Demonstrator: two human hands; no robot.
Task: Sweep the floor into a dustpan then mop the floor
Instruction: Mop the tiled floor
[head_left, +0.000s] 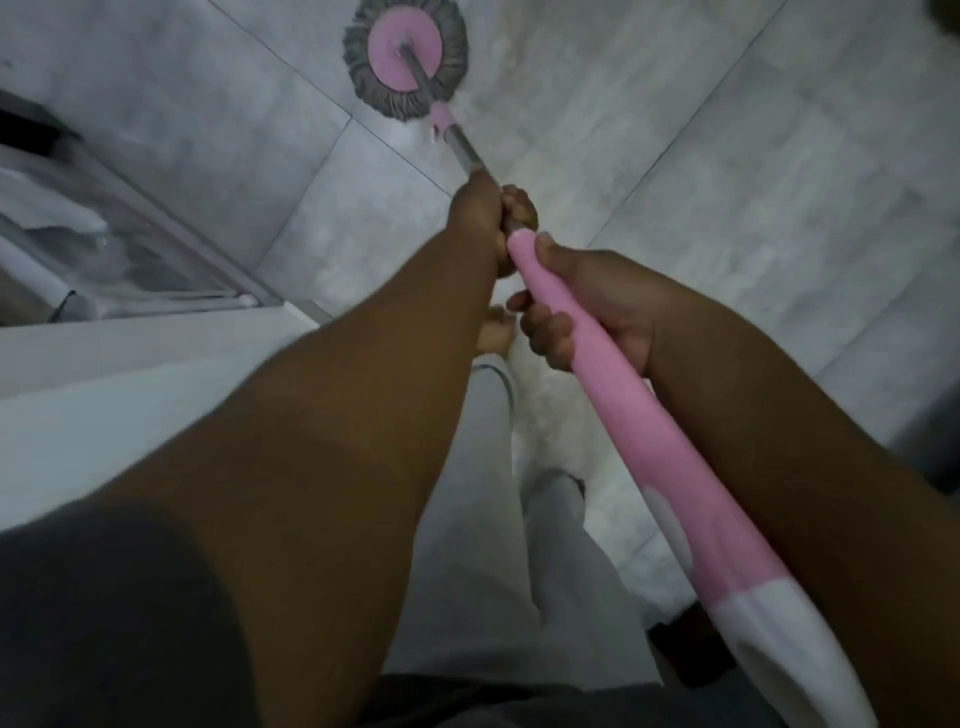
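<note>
One mop (615, 397), two hands (480, 218) (587, 306), seemingly one foot (493, 332)

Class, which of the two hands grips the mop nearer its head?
The left hand: it holds the metal pole beyond the pink grip, closer to the mop head; the right hand holds the pink grip itself.

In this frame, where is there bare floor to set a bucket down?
The widest bare patch is tiled floor right of the mop handle, from the mop head toward the frame's right side. A smaller one lies between the mop head and the glass-fronted unit at left. Crowded: around the foot, beneath the left hand and right hand gripping the handle.
</note>
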